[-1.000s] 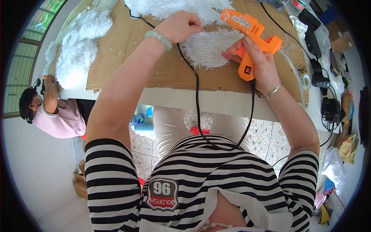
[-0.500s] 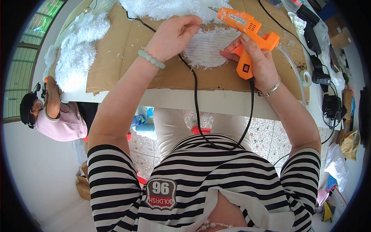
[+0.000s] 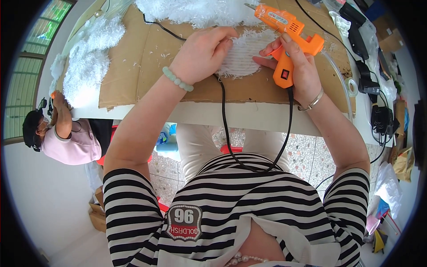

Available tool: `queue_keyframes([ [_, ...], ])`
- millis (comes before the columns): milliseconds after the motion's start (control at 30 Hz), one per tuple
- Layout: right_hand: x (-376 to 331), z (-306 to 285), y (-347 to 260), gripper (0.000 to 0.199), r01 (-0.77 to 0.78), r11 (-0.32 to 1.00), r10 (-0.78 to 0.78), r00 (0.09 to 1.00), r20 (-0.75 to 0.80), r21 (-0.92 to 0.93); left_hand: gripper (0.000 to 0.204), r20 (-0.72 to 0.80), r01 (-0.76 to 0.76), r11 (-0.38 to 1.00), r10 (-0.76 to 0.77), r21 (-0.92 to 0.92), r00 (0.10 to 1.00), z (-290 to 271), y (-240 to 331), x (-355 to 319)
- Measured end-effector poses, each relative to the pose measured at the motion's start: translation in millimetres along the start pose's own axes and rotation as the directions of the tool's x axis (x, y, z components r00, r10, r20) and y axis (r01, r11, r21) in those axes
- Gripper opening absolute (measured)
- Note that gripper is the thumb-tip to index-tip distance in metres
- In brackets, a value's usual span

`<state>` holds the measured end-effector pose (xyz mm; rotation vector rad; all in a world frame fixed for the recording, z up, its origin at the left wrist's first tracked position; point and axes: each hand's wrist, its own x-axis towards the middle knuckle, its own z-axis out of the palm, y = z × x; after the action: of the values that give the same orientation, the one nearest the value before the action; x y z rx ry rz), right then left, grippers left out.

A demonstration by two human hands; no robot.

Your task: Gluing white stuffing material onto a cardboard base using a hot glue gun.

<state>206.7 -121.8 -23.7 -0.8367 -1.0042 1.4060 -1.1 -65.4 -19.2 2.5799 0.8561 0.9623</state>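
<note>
My right hand (image 3: 302, 73) is wrapped round the handle of an orange hot glue gun (image 3: 284, 22), whose metal nozzle points to the upper left. A black cord hangs from the bottom of the handle. My left hand (image 3: 202, 51) has its thumb and fingers pinched together at the left edge of a ribbed white piece with shaggy fringe (image 3: 242, 60). What those fingertips hold, if anything, is too hidden to make out. The white piece lies on brown cardboard (image 3: 147, 84), below the nozzle and between my hands.
White fluffy fringe (image 3: 195, 11) lies along the far side, with another heap (image 3: 89, 62) at the left. On the right are a tape roll (image 3: 352, 87), black power adapters (image 3: 381, 118) and cables. The glue gun cord loops over my lap. A co-worker (image 3: 69, 138) sits at the left.
My left hand has shifted slightly right and down, over the left edge of the white piece. The glue gun has moved a little to the right and up in my right hand.
</note>
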Motion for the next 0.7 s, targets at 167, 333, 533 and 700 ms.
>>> queue_keyframes([
  [167,0,-1,-4,0.026,0.011,0.999,-0.009,0.999,-0.054,0.043,0.02,-0.069,0.014,0.964,0.004,0.265,0.998,13,-6,16],
  [333,0,-1,-3,0.025,-0.011,0.997,0.018,0.995,-0.097,0.072,0.022,0.0,-0.019,0.934,0.02,0.356,1.0,26,-14,21],
  [533,1,-4,-4,0.024,-0.022,0.997,0.031,0.993,-0.117,0.077,0.019,0.067,-0.157,0.913,0.142,0.376,0.988,25,2,13],
  [700,2,-6,-11,0.026,-0.015,0.996,0.029,0.988,-0.153,0.09,0.019,0.079,-0.189,0.9,0.172,0.393,0.982,23,2,18],
])
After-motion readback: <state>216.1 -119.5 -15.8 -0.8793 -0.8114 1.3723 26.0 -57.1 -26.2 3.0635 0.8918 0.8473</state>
